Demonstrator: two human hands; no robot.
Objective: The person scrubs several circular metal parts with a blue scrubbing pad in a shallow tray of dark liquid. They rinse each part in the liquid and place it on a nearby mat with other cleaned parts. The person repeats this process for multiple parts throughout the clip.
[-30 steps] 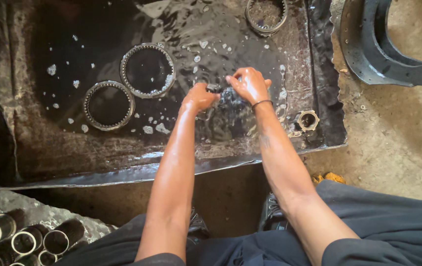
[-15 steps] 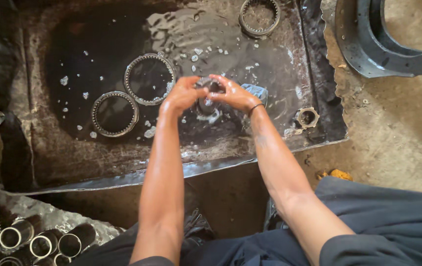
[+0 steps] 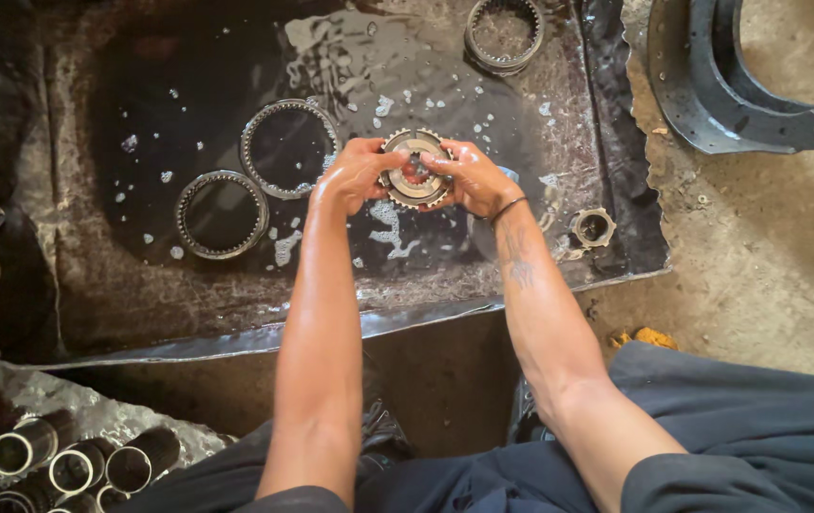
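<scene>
Metal and wet, the toothed gear (image 3: 414,169) sits between my two hands, held up over the dark tray (image 3: 75,285) of oily liquid. My left hand (image 3: 355,176) and right hand (image 3: 469,178) both have their fingers closed around its edge. Two big rings (image 3: 290,148) lie in the tray nearby, a third ring (image 3: 505,33) farther off.

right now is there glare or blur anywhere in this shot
Head view: bright glare on the wet liquid at the tray's top and on both wet forearms; the tray's left half sinks into dark shadow; the gear between left hand and right hand is sharp, no blur.
</scene>
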